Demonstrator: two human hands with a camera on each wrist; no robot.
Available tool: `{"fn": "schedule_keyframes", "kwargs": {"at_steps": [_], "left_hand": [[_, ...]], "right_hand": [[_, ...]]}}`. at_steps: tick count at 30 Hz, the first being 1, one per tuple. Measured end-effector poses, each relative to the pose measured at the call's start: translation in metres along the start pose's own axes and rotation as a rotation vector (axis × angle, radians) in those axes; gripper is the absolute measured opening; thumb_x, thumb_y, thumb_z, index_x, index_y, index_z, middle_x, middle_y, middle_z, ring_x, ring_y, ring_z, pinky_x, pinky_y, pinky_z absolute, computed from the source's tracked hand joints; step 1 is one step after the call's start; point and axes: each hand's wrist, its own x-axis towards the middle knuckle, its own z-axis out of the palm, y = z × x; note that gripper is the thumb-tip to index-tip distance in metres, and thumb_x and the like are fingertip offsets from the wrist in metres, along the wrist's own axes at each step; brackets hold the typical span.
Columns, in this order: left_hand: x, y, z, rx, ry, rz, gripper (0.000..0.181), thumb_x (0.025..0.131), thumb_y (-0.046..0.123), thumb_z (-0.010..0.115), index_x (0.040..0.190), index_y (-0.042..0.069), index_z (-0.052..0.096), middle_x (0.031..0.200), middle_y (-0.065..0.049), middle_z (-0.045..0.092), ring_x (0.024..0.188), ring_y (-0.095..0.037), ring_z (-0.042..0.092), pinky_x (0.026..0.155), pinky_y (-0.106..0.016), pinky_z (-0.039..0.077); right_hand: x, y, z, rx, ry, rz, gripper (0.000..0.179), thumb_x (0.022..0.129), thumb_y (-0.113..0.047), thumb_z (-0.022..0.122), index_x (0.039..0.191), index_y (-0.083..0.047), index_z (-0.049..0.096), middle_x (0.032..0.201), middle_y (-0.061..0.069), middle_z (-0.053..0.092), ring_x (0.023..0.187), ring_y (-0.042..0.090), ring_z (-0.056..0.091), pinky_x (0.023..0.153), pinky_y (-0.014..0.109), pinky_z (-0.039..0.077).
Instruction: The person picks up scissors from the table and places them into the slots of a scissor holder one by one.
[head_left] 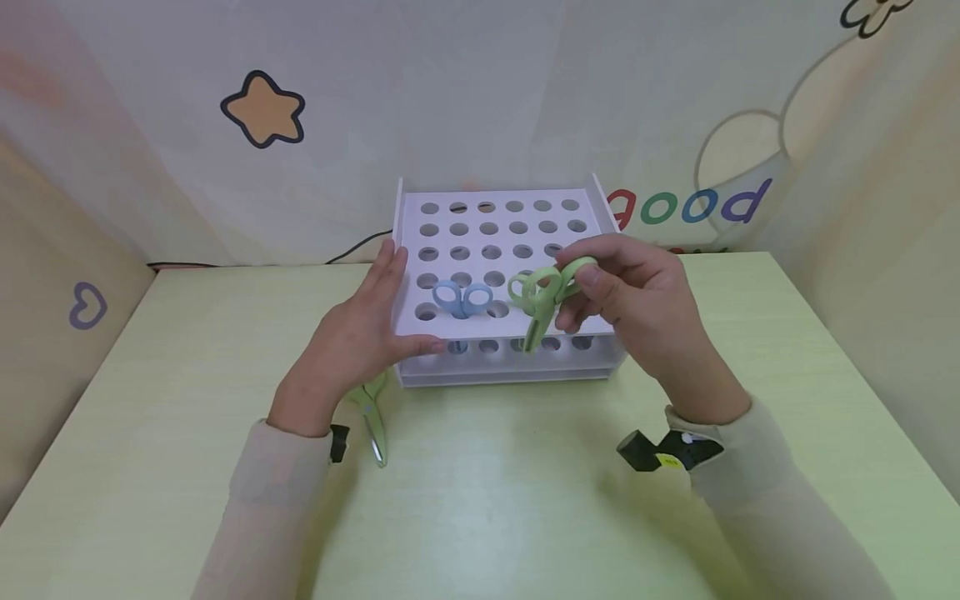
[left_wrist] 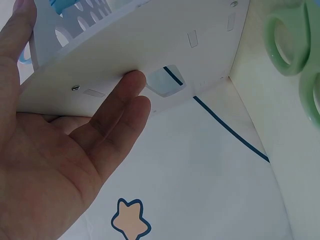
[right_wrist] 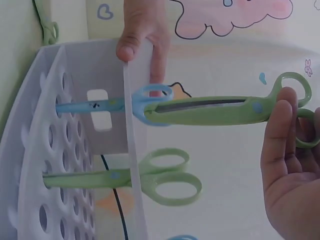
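A white rack [head_left: 442, 325] with rows of round holes stands mid-table. My left hand [head_left: 352, 342] holds its left side, thumb over the front edge and fingers along the side panel. My right hand [head_left: 637, 287] pinches green scissors [right_wrist: 210, 111] by the handles above the rack's front right. In the head view their blades tip downward. Blue scissors [head_left: 462, 298] sit upright in a front hole. Other green scissors [right_wrist: 170, 195] stand in a hole beside them, overlapped by the held pair in the head view.
More green scissors [head_left: 371, 417] lie on the table [head_left: 495, 500] by my left wrist, handles partly hidden. Part of another blue handle [right_wrist: 183, 237] shows at the right wrist view's bottom edge. A dark cable [head_left: 360, 246] runs behind the rack along the printed backdrop [head_left: 487, 100].
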Motion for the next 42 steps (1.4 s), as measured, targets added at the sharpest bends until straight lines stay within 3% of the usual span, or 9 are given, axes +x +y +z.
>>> {"fn": "schedule_keyframes", "kwargs": {"at_steps": [7,13,26,33,38,42], "left_hand": [[0.0,0.001,0.0,0.003,-0.002,-0.007,0.124,0.08,0.055,0.082,0.163,0.016,-0.001,0.168,0.004,-0.013,0.126,-0.037,0.051,0.078,-0.041,0.047],[0.0,0.001,0.0,0.006,0.001,-0.007,0.123,0.08,0.054,0.082,0.163,0.016,0.0,0.168,0.005,-0.013,0.123,-0.037,0.054,0.078,-0.041,0.047],[0.0,0.001,0.0,0.009,-0.001,-0.006,0.125,0.08,0.055,0.082,0.163,0.017,-0.002,0.168,0.004,-0.013,0.122,-0.037,0.054,0.079,-0.041,0.048],[0.0,0.001,0.0,0.009,-0.003,-0.014,0.126,0.079,0.055,0.082,0.163,0.018,-0.003,0.168,0.005,-0.013,0.126,-0.037,0.052,0.078,-0.041,0.048],[0.0,0.0,0.0,0.007,-0.004,-0.01,0.125,0.079,0.054,0.083,0.163,0.017,-0.002,0.168,0.004,-0.013,0.127,-0.037,0.051,0.078,-0.04,0.048],[0.001,0.001,0.001,0.007,-0.006,-0.009,0.125,0.08,0.054,0.082,0.163,0.017,-0.003,0.167,0.005,-0.014,0.122,-0.036,0.054,0.076,-0.039,0.047]], "right_hand": [[0.004,-0.003,-0.009,-0.098,0.084,0.017,0.017,0.099,0.006,0.058,0.11,0.006,0.071,0.094,0.019,0.07,0.064,0.028,0.068,0.07,0.036,0.058],[0.006,-0.001,-0.013,-0.097,0.119,0.032,0.016,0.099,0.006,0.058,0.11,0.007,0.07,0.094,0.019,0.069,0.065,0.028,0.068,0.071,0.036,0.058],[0.015,-0.008,-0.023,0.068,0.072,-0.061,0.021,0.096,-0.008,0.068,0.113,0.004,0.072,0.093,0.018,0.073,0.066,0.027,0.069,0.066,0.034,0.058],[0.029,-0.018,-0.024,0.207,0.128,-0.137,0.016,0.098,0.004,0.06,0.112,0.013,0.063,0.1,0.028,0.07,0.07,0.034,0.068,0.07,0.038,0.059],[0.034,-0.011,-0.024,0.02,0.24,-0.155,0.014,0.1,0.002,0.059,0.111,0.009,0.065,0.097,0.023,0.069,0.07,0.029,0.071,0.07,0.037,0.059],[0.038,-0.001,-0.024,-0.089,0.285,-0.023,0.013,0.101,-0.005,0.061,0.11,0.002,0.067,0.097,0.017,0.068,0.071,0.025,0.073,0.069,0.034,0.059]]}}
